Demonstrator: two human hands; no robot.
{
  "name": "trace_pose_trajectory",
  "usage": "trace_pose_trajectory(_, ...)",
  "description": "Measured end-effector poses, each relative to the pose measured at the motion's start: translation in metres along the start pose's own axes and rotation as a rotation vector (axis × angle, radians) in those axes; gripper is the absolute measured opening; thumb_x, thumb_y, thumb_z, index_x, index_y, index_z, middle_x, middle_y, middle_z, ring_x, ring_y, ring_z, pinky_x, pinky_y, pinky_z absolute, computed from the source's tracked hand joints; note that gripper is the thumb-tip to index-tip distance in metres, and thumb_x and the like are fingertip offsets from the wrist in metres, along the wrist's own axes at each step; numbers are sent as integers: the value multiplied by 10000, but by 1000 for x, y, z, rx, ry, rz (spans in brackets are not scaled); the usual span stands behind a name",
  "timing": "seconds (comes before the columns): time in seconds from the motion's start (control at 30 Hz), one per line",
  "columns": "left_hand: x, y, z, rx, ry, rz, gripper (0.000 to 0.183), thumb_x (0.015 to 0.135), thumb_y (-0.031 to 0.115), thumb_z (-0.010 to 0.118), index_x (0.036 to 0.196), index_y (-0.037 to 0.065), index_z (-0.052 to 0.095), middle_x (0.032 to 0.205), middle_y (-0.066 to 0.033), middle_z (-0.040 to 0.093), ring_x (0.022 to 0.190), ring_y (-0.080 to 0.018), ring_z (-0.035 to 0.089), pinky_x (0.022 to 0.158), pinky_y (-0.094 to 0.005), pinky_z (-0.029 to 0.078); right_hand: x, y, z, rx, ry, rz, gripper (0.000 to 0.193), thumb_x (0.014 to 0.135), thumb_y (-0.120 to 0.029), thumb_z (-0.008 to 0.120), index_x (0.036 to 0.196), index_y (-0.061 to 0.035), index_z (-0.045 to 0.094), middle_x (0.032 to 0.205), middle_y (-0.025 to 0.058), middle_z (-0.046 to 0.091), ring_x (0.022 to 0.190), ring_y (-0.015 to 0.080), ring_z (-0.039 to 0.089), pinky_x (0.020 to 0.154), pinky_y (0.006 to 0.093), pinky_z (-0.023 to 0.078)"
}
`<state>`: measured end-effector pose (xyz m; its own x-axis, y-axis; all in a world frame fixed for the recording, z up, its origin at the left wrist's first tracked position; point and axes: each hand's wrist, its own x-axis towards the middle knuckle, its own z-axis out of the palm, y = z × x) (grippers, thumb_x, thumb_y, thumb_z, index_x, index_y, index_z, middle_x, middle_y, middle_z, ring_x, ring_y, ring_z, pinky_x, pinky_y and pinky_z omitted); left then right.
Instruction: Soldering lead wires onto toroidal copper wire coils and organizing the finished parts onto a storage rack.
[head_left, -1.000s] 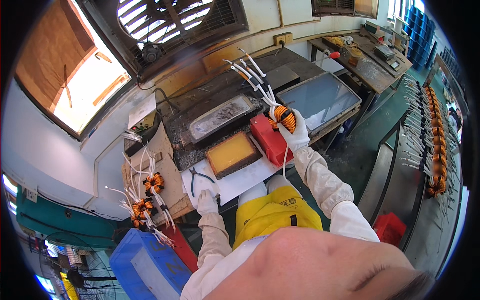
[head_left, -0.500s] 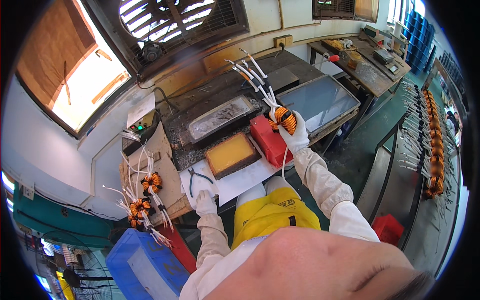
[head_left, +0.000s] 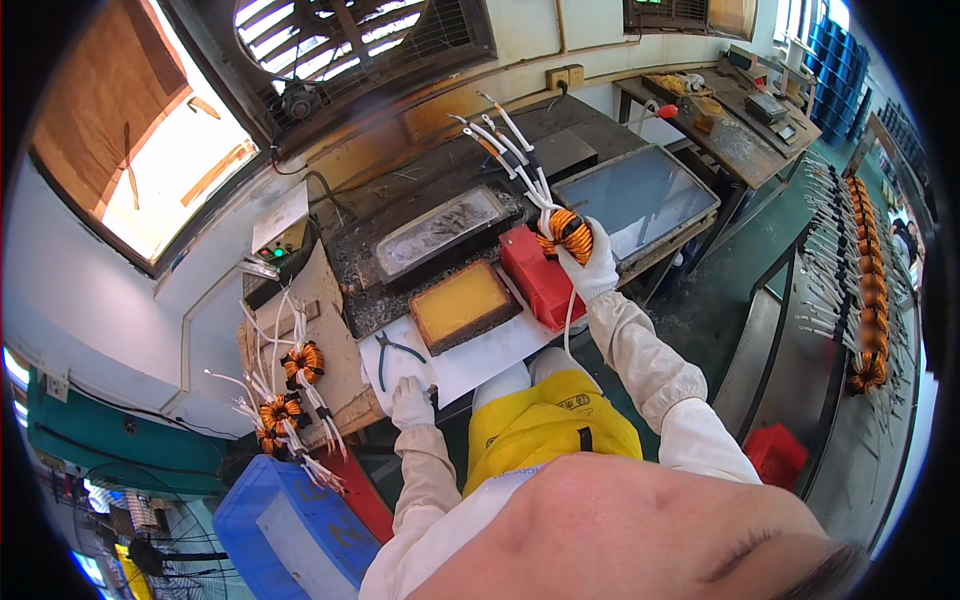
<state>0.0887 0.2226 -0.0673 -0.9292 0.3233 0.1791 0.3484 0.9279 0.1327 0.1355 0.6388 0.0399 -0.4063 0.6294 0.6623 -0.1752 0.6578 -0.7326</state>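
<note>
My right hand (head_left: 594, 266), in a white glove, is closed round an orange wire-wound ring coil (head_left: 568, 237). Its white sleeved leads (head_left: 513, 150) point up and away, with stripped, silvery ends. The coil is held above a red box (head_left: 540, 280), close to a solder pot (head_left: 441, 234) with a dull grey surface. At the bench's front edge, my gloved left hand (head_left: 412, 405) rests on white paper (head_left: 475, 358), fingers curled by a small dark piece I cannot make out. Just beyond it lie dark-handled pliers (head_left: 395, 353). A tray with a yellow block (head_left: 458, 308) sits between the hands.
More coils (head_left: 283, 412) lie at the bench's left end, above a blue crate (head_left: 290, 520). A control box (head_left: 283, 243) stands at the back left. A glass-like panel (head_left: 640, 205) lies right. Rows of coils (head_left: 867, 290) fill a rack at far right.
</note>
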Motion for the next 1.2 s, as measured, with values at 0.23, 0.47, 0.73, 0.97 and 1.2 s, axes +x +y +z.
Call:
trace_pose_trajectory(0.23,-1,-4,7,12,90,32,356,770,142,646,1110,91,552,1141,-104,552,1094,-307,547,916,-412,474,0,-4,0,-42,-6,-9,671,729,-102,806,1299,-29,460,1161,164,569,1072,291,600,943,356,481)
trace_pose_trajectory(0.47,-1,-1,3,3,76,31,359,765,138,652,1107,86,557,1138,-104,556,1090,-311,552,916,-416,477,-1,-4,-2,-8,-19,26,694,719,-111,813,1309,-42,454,1171,180,551,1087,323,586,948,377,481)
trace_pose_trajectory(0.73,1,-4,2,-18,-42,-19,458,784,151,665,1225,80,567,1304,-160,562,1167,-336,549,965,-430,468,0,-2,-2,-57,-25,2,692,722,-120,812,1309,-44,454,1178,188,542,1085,341,581,948,387,482)
trace_pose_trajectory(0.97,-4,-22,-8,-158,74,128,376,815,153,643,1182,74,612,1241,-162,606,1147,-349,565,974,-431,463,0,-6,-4,-32,-42,-6,682,724,-131,812,1303,-43,462,1156,194,548,1065,352,589,934,388,487)
trace_pose_trajectory(1.2,34,9,-72,-596,351,-32,204,862,81,605,1056,62,666,1016,-146,680,974,-320,646,892,-391,501,1,-10,-9,-30,-77,0,676,742,-155,807,1311,-44,460,1144,203,554,1058,359,591,929,393,490)
